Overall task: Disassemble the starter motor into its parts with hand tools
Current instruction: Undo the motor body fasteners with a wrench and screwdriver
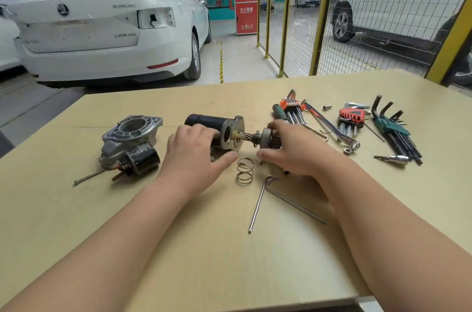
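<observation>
The black starter motor body (204,121) lies on its side at the table's middle, its metal end plate (233,135) facing right. My left hand (196,155) grips the body from the near side. My right hand (288,148) holds the drive pinion assembly (267,137), which sits just right of the end plate on a shaft running into it. The aluminium nose housing (134,129) with the black solenoid (143,159) lies to the left. A loose coil spring (245,171) stands between my hands.
A long bolt (88,177) lies near the solenoid. Two L-shaped hex keys (258,203) lie at the front. Hex key sets (293,111), a wrench (329,123), a nut (346,151) and bits (393,158) spread over the right side. A wire fence and parked cars stand beyond the table.
</observation>
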`<state>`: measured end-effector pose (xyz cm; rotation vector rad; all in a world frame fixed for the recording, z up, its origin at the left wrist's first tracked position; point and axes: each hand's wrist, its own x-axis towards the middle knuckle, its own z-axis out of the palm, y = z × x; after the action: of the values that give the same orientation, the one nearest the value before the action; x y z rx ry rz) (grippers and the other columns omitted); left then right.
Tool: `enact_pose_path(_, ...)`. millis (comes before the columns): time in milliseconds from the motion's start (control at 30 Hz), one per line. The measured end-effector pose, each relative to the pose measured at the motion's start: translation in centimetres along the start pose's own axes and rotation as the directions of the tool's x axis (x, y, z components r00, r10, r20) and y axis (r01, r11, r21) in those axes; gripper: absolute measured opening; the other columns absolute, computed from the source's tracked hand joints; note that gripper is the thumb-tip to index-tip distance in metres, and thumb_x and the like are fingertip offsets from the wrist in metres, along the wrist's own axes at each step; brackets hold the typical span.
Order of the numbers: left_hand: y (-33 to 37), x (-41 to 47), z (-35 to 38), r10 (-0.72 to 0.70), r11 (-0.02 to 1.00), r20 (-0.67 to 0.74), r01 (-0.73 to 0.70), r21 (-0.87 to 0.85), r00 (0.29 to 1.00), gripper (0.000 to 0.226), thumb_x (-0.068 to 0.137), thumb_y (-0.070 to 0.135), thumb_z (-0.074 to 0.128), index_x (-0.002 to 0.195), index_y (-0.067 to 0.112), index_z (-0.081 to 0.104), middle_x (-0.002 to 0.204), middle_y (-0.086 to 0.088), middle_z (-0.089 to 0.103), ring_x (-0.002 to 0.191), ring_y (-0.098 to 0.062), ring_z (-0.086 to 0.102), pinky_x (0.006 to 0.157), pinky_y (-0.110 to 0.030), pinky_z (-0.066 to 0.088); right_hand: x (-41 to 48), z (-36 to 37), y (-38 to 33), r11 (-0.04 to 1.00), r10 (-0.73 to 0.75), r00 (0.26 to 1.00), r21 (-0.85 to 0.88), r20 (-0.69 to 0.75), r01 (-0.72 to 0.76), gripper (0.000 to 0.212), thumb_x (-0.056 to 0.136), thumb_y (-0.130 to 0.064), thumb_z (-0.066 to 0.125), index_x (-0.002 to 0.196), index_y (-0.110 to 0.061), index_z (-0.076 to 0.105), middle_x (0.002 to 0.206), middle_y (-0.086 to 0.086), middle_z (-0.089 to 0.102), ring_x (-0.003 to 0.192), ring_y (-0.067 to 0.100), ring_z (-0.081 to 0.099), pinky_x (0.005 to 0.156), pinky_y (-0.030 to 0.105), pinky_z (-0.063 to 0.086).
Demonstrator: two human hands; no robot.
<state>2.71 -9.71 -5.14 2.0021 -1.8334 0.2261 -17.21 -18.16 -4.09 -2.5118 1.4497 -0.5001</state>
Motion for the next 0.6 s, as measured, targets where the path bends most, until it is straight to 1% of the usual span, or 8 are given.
enact_pose_path(33, 0.4, 0.7, 0.0, 0.009, 1.0, -0.009, -0.009, 0.005, 1.0, 0.043, 0.083, 0.063, 0.044, 0.099, 0.024, 0.055, 0.099, 0.005, 0.052, 0.103, -0.02, 0.041, 0.093, -0.036, 0.028, 0.2, 0.5, -0.1, 0.999, -0.01, 1.0, -0.035, -0.004, 0.01, 0.057, 0.074, -0.056, 0.063, 0.118, -0.022, 0.051, 0.109, 0.002, 0.065, 0.1, 0.025, 0.058, 0.084, 0.036, 0.047)
enact_pose_path(67, 0.8, 1.2, 0.0, 0.014, 1.0, -0.013, -0.014, 0.002, 1.0, 0.038, 0.087, 0.058, 0.042, 0.089, 0.022, 0.055, 0.089, 0.006, 0.052, 0.096, -0.021, 0.045, 0.088, -0.036, 0.031, 0.5, 0.8, -0.3, 0.998, -0.019, 1.0, -0.063, -0.021, 0.017, 0.052, 0.073, -0.056, 0.063, 0.112, -0.023, 0.052, 0.104, 0.002, 0.065, 0.097, 0.025, 0.058, 0.08, 0.036, 0.047)
enact_pose_path(167, 1.5, 2.2, 0.5, -0.002, 0.998, -0.059, -0.002, -0.061, 0.998, 0.032, 0.095, 0.044, 0.042, 0.076, 0.018, 0.05, 0.076, 0.004, 0.048, 0.08, -0.02, 0.044, 0.077, -0.036, 0.031, 1.1, 1.2, -0.7, 0.997, -0.039, 0.997, -0.069, -0.069, 0.034, 0.036, 0.075, -0.053, 0.064, 0.093, -0.026, 0.049, 0.082, -0.004, 0.055, 0.085, 0.024, 0.055, 0.068, 0.032, 0.036)
enact_pose_path(267, 1.7, 2.5, 0.9, -0.063, 0.99, -0.144, 0.044, -0.133, 0.988, 0.037, 0.097, 0.033, 0.044, 0.062, 0.023, 0.037, 0.062, 0.007, 0.041, 0.07, -0.024, 0.043, 0.066, -0.033, 0.028, 1.1, 1.3, -0.6, 0.996, -0.074, 0.991, -0.066, -0.113, 0.067, 0.033, 0.073, -0.053, 0.063, 0.083, -0.027, 0.045, 0.067, -0.012, 0.043, 0.072, 0.02, 0.045, 0.065, 0.03, 0.027)
enact_pose_path(333, 1.0, 3.0, 0.9, -0.132, 0.976, -0.16, 0.101, -0.191, 0.978, 0.04, 0.097, 0.031, 0.043, 0.058, 0.022, 0.038, 0.058, 0.004, 0.045, 0.068, -0.029, 0.049, 0.061, -0.033, 0.029, 0.9, 1.1, -0.6, 0.995, -0.085, 0.985, -0.066, -0.15, 0.076, 0.036, 0.072, -0.055, 0.061, 0.085, -0.024, 0.048, 0.07, -0.009, 0.049, 0.072, 0.02, 0.046, 0.064, 0.03, 0.029)
enact_pose_path(400, 0.0, 3.5, 0.6, -0.205, 0.96, -0.175, 0.163, -0.228, 0.963, 0.041, 0.098, 0.032, 0.042, 0.059, 0.02, 0.041, 0.058, 0.002, 0.047, 0.067, -0.03, 0.049, 0.058, -0.033, 0.029, 0.6, 0.5, -0.5, 0.996, -0.085, 0.972, -0.022, -0.22, 0.082, 0.037, 0.072, -0.052, 0.062, 0.09, -0.021, 0.054, 0.079, -0.004, 0.059, 0.077, 0.021, 0.052, 0.063, 0.031, 0.037)
enact_pose_path(500, -1.9, 3.8, 0.6, -0.292, 0.927, -0.199, 0.225, -0.301, 0.936, 0.042, 0.098, 0.031, 0.042, 0.059, 0.016, 0.045, 0.057, -0.001, 0.049, 0.064, -0.028, 0.049, 0.056, -0.032, 0.029, 0.3, -1.0, -0.5, 0.987, -0.064, 0.95, 0.12, -0.306, 0.105, 0.036, 0.074, -0.046, 0.066, 0.1, -0.023, 0.056, 0.087, -0.005, 0.06, 0.083, 0.019, 0.055, 0.069, 0.031, 0.044)
enact_pose_path(600, -3.1, 3.6, 1.0, -0.325, 0.914, -0.17, 0.263, -0.309, 0.93, 0.042, 0.099, 0.029, 0.041, 0.06, 0.014, 0.045, 0.06, -0.003, 0.051, 0.064, -0.026, 0.048, 0.056, -0.032, 0.029, 0.3, -2.1, -0.4, 0.951, -0.001, 0.94, 0.29, -0.342, 0.107, 0.045, 0.075, -0.047, 0.069, 0.11, -0.023, 0.054, 0.091, -0.005, 0.062, 0.084, 0.018, 0.058, 0.075, 0.033, 0.049)
